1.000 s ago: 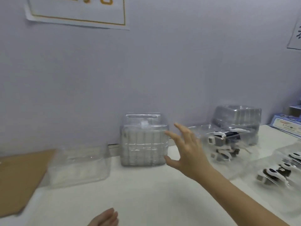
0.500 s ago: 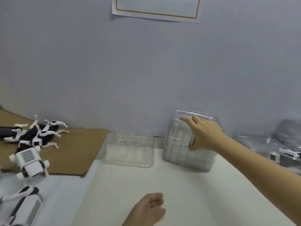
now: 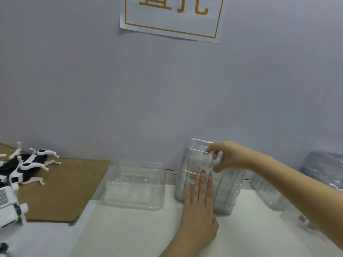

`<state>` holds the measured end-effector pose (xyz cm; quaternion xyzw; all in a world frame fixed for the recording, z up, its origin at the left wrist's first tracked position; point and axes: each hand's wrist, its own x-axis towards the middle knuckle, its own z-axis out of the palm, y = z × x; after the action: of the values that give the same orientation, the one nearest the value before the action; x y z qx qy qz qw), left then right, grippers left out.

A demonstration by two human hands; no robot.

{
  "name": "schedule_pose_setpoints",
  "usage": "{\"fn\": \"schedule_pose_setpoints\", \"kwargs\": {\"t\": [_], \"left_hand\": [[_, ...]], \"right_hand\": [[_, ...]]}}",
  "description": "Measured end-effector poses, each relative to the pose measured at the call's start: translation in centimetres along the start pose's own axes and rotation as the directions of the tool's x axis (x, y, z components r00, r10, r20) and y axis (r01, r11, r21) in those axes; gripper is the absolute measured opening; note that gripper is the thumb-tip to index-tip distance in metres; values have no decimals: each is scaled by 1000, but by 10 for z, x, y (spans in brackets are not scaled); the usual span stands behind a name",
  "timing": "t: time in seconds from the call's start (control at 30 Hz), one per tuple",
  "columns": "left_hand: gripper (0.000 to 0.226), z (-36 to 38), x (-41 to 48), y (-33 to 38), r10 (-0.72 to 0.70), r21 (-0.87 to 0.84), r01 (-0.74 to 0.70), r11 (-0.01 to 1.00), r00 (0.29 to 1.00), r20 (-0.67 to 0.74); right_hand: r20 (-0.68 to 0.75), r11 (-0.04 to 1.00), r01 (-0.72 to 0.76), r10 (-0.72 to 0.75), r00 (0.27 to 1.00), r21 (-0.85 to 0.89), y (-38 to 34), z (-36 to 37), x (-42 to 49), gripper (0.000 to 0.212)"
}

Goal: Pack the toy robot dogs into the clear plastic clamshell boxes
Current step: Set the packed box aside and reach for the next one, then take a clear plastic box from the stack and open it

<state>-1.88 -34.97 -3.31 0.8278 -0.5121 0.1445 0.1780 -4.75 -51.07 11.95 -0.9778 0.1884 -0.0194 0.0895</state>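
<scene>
I have my right hand point(image 3: 230, 157) curled over the top front edge of the upright stack of clamshell boxes point(image 3: 208, 175), fingertips point(image 3: 215, 155) pinching the clear plastic there, so that hand is closed on the stack. My left hand point(image 3: 199, 203) is flat and spread, palm pressed against the stack's lower front face, fingers straight up and not wrapped around anything. The stack stands against the wall point(image 3: 130, 99) directly between the two hands (right above, left below). Just left of my left hand, an open clamshell tray point(image 3: 134, 188) lies on the white table point(image 3: 133, 232), empty as far as I can see through the plastic. Well to the left of both hands, the toy robot dogs point(image 3: 24, 167) lie in a heap on a sheet of brown cardboard point(image 3: 70, 186), with one white dog point(image 3: 9, 204) closer to the near edge. To the right of my right forearm, more clear boxes point(image 3: 323, 167) sit by the wall, blurred. A paper sign point(image 3: 172, 17) with orange print hangs above.
</scene>
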Motion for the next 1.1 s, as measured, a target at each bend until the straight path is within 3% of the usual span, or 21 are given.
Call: {"fn": "schedule_pose_setpoints", "kwargs": {"t": [0.1, 0.17, 0.5, 0.6, 0.63, 0.67, 0.7, 0.73, 0.77, 0.8, 0.83, 0.93, 1.1], "left_hand": [[96, 0, 6, -5, 35, -7, -34, 999, 986, 162], [97, 0, 9, -7, 23, -2, -23, 1000, 981, 192], [107, 15, 7, -8, 32, -62, -27, 998, 995, 92], [94, 18, 5, -7, 51, -201, -69, 977, 994, -96], [82, 14, 6, -4, -39, -383, -21, 923, 988, -148], [66, 6, 9, 1, -206, -643, 71, 762, 969, -137], [47, -6, 15, 6, -383, -875, 162, 457, 923, -29], [31, -16, 23, 10, -480, -977, 196, 85, 867, 132], [21, -25, 32, 11, -526, -963, 176, -205, 810, 260], [16, -30, 40, 10, -546, -914, 139, -381, 764, 344], [14, -35, 48, 7, -553, -864, 96, -495, 732, 398], [7, -47, 58, -4, -510, -757, 58, -651, 705, 493], [3, -46, 60, -10, -473, -774, 133, -619, 724, 503]], "right_hand": [[-12, 999, 31, -31, 999, 26, 6, -2, 3, 53], [-6, 998, 51, -51, 999, 30, 6, -3, 4, 49], [-101, 996, 65, -58, 993, 63, 3, -38, 3, 51], [-82, 997, 61, -57, 995, 41, -1, -39, 0, 53], [-71, 996, 72, -69, 995, 43, -2, -36, -1, 51], [-66, 995, 86, -83, 994, 48, -2, -32, -2, 49], [-71, 993, 99, -95, 993, 56, -2, -29, -3, 47], [-87, 991, 111, -105, 991, 71, -2, -27, -4, 47], [-110, 988, 119, -109, 988, 96, -1, -27, -5, 46], [-128, 984, 122, -105, 986, 129, 0, -28, -6, 46], [-133, 980, 118, -97, 986, 161, 2, -31, -7, 45], [-95, 978, 107, -91, 991, 181, 3, -36, -9, 43], [-75, 979, 137, -127, 989, 148, -3, -48, -11, 41]]}}
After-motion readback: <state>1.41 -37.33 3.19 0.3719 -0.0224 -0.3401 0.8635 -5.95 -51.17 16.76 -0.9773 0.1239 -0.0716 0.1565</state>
